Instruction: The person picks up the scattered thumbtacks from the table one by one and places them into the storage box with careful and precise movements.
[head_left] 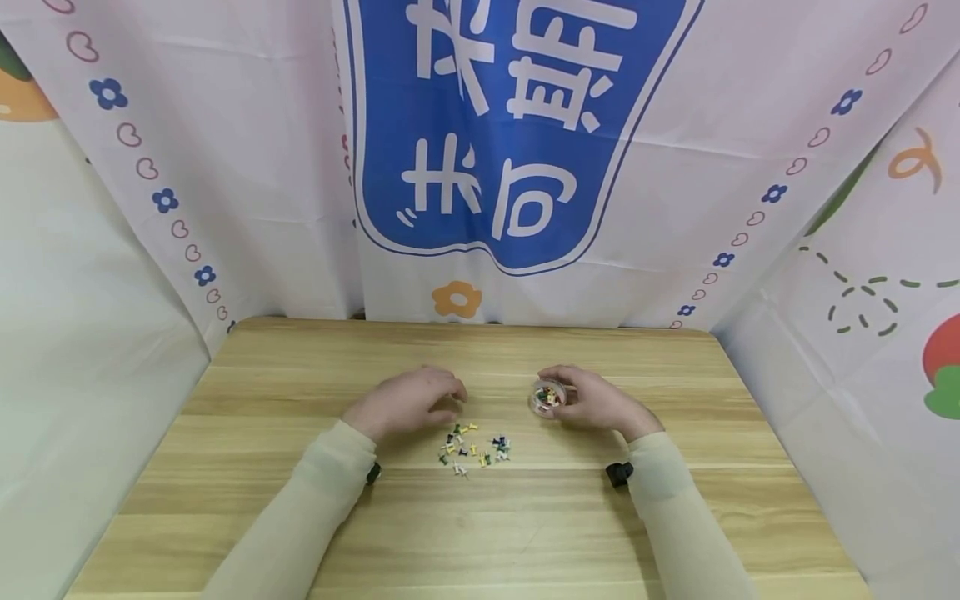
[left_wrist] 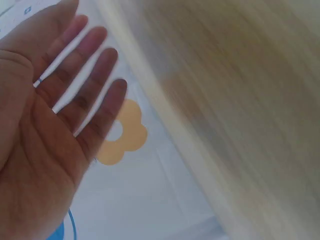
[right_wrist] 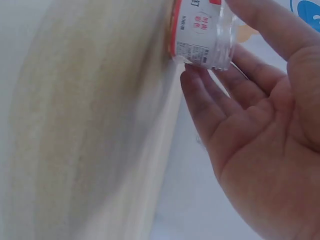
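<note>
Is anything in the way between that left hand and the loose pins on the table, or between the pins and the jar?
Nothing visible. No object shows between the left hand and the loose pins, and only bare table lies between the pins and the jar in the right hand.

left sleeve [head_left: 300, 512]: pale cream | right sleeve [head_left: 690, 521]: matching | left wrist device [head_left: 373, 473]: black | right wrist device [head_left: 618, 475]: black | left hand [head_left: 408, 402], right hand [head_left: 598, 402]: bare

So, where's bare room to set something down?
Bare wood-grain tabletop lies between left sleeve and right sleeve, near side of the push pins; outside each sleeve; and along the fabric backdrop. Crowded: between left hand and right hand, with those push pins and the held plastic jar.
</note>
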